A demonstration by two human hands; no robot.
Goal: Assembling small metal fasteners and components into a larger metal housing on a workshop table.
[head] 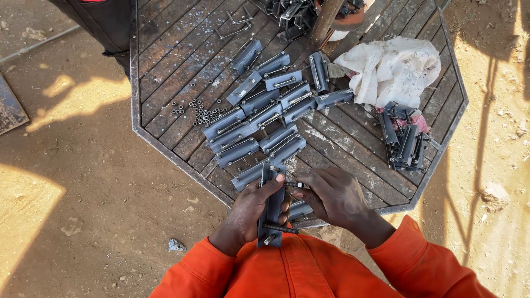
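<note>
My left hand grips a grey metal bracket held upright against my orange top, with a bolt sticking out near its lower end. My right hand pinches a bolt that passes through the bracket's upper part. Both hands hover over the near edge of an octagonal slatted metal table. Just beyond my hands lie rows of several matching grey brackets with bolts.
A scatter of small nuts lies at the table's left. A white sack and a pile of darker brackets sit at the right. Another person's dark clothing is at the far left corner. Sandy ground surrounds the table.
</note>
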